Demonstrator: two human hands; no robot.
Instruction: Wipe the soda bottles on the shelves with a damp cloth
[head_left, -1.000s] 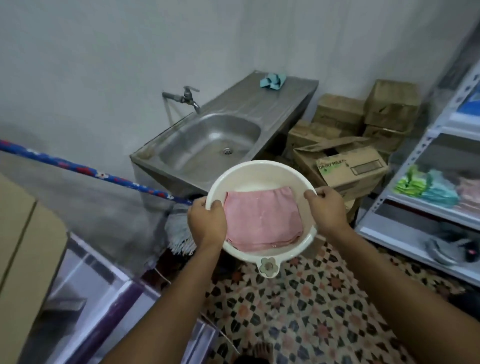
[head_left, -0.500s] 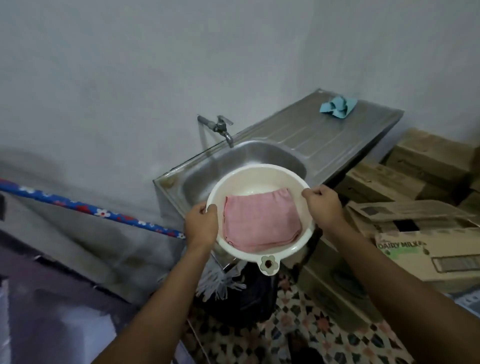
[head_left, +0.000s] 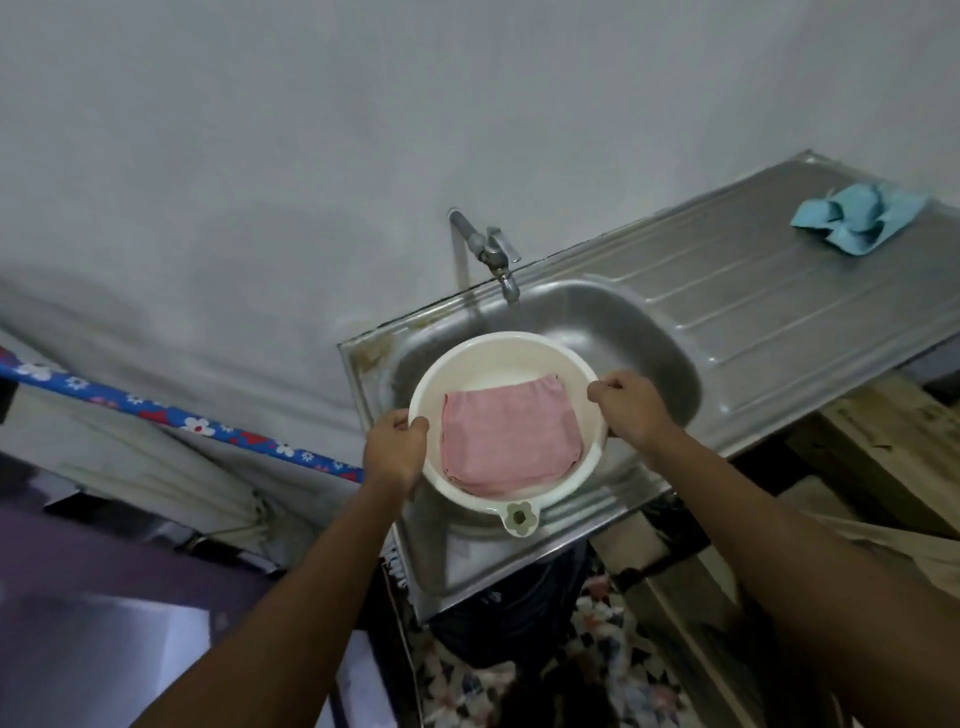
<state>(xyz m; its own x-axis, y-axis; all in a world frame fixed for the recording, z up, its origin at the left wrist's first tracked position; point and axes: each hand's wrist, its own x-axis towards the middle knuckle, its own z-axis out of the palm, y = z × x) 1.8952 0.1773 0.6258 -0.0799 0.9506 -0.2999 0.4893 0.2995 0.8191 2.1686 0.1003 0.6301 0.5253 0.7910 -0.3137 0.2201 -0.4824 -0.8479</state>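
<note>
A cream plastic basin with a flower-shaped tab hangs over the front of a steel sink. A folded pink cloth lies inside the basin. My left hand grips the basin's left rim and my right hand grips its right rim. A metal tap juts from the wall just beyond the basin. No soda bottles or shelves are in view.
A crumpled blue cloth lies on the sink's ribbed drainboard at right. A blue floral-patterned pole slants along the wall at left. Cardboard boxes sit under the drainboard. The floor below has patterned tiles.
I have come closer to the sink with the basin in both hands; it now hangs over the sink's front part. The shelves and most boxes have left the view.
</note>
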